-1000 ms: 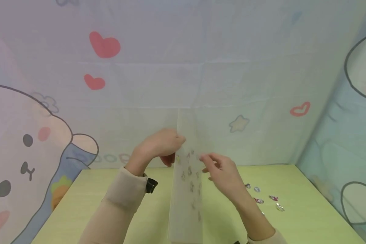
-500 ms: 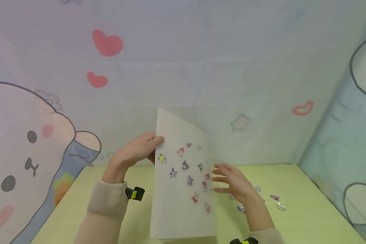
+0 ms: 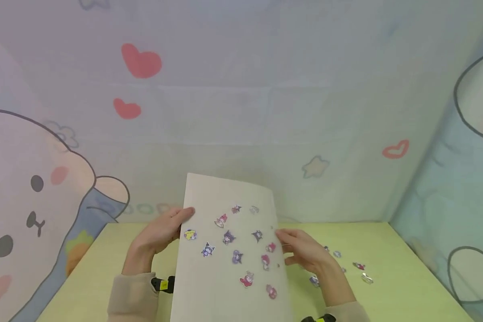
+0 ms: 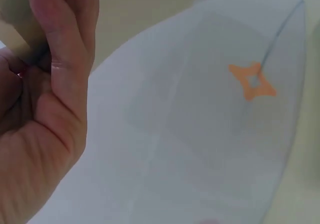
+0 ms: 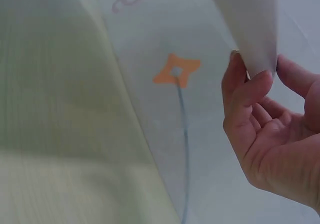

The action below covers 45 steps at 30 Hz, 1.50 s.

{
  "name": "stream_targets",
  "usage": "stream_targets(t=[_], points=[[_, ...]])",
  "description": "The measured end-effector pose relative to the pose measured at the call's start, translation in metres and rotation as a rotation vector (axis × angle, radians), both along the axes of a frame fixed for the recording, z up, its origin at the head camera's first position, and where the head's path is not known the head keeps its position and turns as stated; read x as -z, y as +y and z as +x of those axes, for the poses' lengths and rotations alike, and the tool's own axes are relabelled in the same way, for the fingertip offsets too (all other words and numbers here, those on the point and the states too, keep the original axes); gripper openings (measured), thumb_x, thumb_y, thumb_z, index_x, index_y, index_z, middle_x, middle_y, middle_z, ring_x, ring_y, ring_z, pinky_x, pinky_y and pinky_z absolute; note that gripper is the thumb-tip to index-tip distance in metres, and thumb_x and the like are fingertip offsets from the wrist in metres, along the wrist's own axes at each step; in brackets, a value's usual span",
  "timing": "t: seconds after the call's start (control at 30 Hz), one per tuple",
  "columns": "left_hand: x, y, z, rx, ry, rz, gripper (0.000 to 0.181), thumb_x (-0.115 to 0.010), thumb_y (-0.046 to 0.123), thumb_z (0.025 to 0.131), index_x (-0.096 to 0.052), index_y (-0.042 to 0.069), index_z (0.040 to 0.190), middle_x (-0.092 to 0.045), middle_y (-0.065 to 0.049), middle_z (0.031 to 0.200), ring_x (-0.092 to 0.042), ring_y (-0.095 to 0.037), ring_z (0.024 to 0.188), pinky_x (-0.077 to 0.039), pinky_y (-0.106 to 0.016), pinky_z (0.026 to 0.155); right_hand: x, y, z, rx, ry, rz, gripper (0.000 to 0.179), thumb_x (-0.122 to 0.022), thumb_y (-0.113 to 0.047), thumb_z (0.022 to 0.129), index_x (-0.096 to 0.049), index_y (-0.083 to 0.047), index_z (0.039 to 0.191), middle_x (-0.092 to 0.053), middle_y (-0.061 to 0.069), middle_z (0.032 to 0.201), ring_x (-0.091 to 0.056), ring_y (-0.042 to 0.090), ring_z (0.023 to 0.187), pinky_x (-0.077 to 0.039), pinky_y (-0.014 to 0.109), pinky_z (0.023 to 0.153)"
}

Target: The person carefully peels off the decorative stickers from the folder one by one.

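Note:
A large white sheet of paper (image 3: 213, 297), dotted with several small cartoon stickers (image 3: 228, 237) in purple, pink and yellow, stands tilted up above the table in the head view. My left hand (image 3: 161, 232) grips its left edge, thumb over the front and fingers behind. At the right edge, my right hand (image 3: 303, 248) pinches the sheet between thumb and fingers. The right wrist view shows the paper's edge (image 5: 252, 29) running down into those fingertips. In the left wrist view, my left hand (image 4: 55, 104) has its fingers bent at the sheet, seen from behind.
Several loose stickers (image 3: 367, 278) lie on the yellow-green table (image 3: 402, 264), right of my right hand. A cloth backdrop (image 3: 225, 112) printed with hearts, a star and a bear hangs behind the table's far edge.
The sheet has turned from nearly edge-on to facing me, and has come lower. My left hand moved left and down with it; my right hand, off the sheet half a second ago, now pinches its edge.

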<state>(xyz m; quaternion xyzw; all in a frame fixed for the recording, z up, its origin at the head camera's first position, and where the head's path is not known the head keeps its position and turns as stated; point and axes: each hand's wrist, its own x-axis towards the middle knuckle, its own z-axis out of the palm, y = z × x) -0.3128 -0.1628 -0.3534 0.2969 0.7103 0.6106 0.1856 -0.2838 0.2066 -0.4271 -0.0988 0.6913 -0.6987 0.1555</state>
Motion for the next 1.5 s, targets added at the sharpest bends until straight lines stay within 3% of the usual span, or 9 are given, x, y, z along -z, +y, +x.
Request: stream_targets(t=[0.1, 0.27, 0.43, 0.57, 0.73, 1.03, 1.37, 1.5], points=[[0.02, -0.003, -0.001, -0.017, -0.031, 0.006, 0.052, -0.038, 0.038, 0.107, -0.058, -0.006, 0.126, -0.068, -0.018, 0.114, -0.069, -0.033, 0.096, -0.054, -0.042, 0.084, 0.0, 0.004, 0.002, 0.026, 0.006, -0.005, 0.059, -0.057, -0.036, 0.1, -0.045, 0.01, 0.135, -0.065, 0.017, 0.111, -0.065, 0.029, 0.095, -0.056, 0.042, 0.075], [0.052, -0.001, -0.004, -0.102, -0.11, 0.015, 0.055, -0.041, 0.041, 0.105, -0.06, -0.007, 0.123, -0.07, -0.018, 0.108, -0.071, -0.031, 0.09, -0.056, -0.042, 0.078, 0.001, 0.011, 0.004, 0.077, 0.011, 0.082, 0.056, -0.062, -0.037, 0.097, -0.05, 0.009, 0.128, -0.067, 0.015, 0.104, -0.067, 0.025, 0.085, -0.053, 0.028, 0.061], [0.076, 0.002, -0.004, -0.216, -0.145, 0.027, 0.056, -0.045, 0.043, 0.103, -0.062, -0.009, 0.116, -0.07, -0.016, 0.1, -0.07, -0.025, 0.082, -0.056, -0.037, 0.074, 0.006, 0.013, 0.002, 0.118, 0.001, 0.142, 0.051, -0.064, -0.038, 0.095, -0.058, 0.005, 0.121, -0.069, 0.013, 0.099, -0.067, 0.023, 0.081, -0.051, 0.026, 0.06], [0.091, 0.0, 0.001, -0.227, -0.189, 0.008, 0.047, -0.044, 0.029, 0.106, -0.058, -0.014, 0.119, -0.07, -0.014, 0.099, -0.069, -0.021, 0.083, -0.056, -0.034, 0.075, 0.014, 0.011, 0.002, 0.175, -0.028, 0.204, 0.048, -0.066, -0.037, 0.094, -0.059, 0.003, 0.119, -0.069, 0.011, 0.094, -0.066, 0.021, 0.077, -0.05, 0.028, 0.062], [0.103, -0.002, 0.003, -0.23, -0.198, -0.016, 0.038, -0.038, 0.013, 0.106, -0.049, -0.017, 0.126, -0.068, -0.013, 0.096, -0.067, -0.019, 0.081, -0.056, -0.033, 0.075, 0.023, 0.005, 0.001, 0.221, -0.029, 0.294, 0.048, -0.066, -0.037, 0.093, -0.06, 0.004, 0.119, -0.067, 0.011, 0.09, -0.064, 0.023, 0.075, -0.053, 0.033, 0.065], [0.125, -0.006, -0.001, -0.207, -0.214, -0.107, 0.038, -0.034, 0.006, 0.105, -0.041, -0.018, 0.133, -0.069, -0.013, 0.099, -0.068, -0.021, 0.083, -0.055, -0.029, 0.068, 0.048, 0.007, -0.001, 0.14, -0.055, 0.379, 0.042, -0.065, -0.03, 0.094, -0.062, 0.006, 0.115, -0.066, 0.013, 0.09, -0.064, 0.026, 0.075, -0.056, 0.04, 0.066], [0.131, -0.003, 0.0, -0.285, -0.185, -0.195, 0.028, -0.043, 0.0, 0.101, -0.055, -0.014, 0.121, -0.068, -0.01, 0.086, -0.061, -0.012, 0.067, -0.049, -0.021, 0.055, 0.056, 0.008, -0.001, 0.091, -0.079, 0.381, 0.035, -0.065, -0.029, 0.095, -0.065, 0.004, 0.107, -0.067, 0.012, 0.085, -0.064, 0.021, 0.068, -0.057, 0.035, 0.062], [0.134, -0.005, 0.002, -0.31, -0.199, -0.21, 0.033, -0.047, -0.004, 0.097, -0.047, -0.019, 0.127, -0.067, -0.012, 0.089, -0.062, -0.013, 0.069, -0.052, -0.022, 0.058, 0.057, 0.006, 0.0, 0.084, -0.089, 0.381, 0.032, -0.065, -0.028, 0.095, -0.066, 0.003, 0.102, -0.067, 0.011, 0.08, -0.061, 0.017, 0.062, -0.055, 0.03, 0.057]])
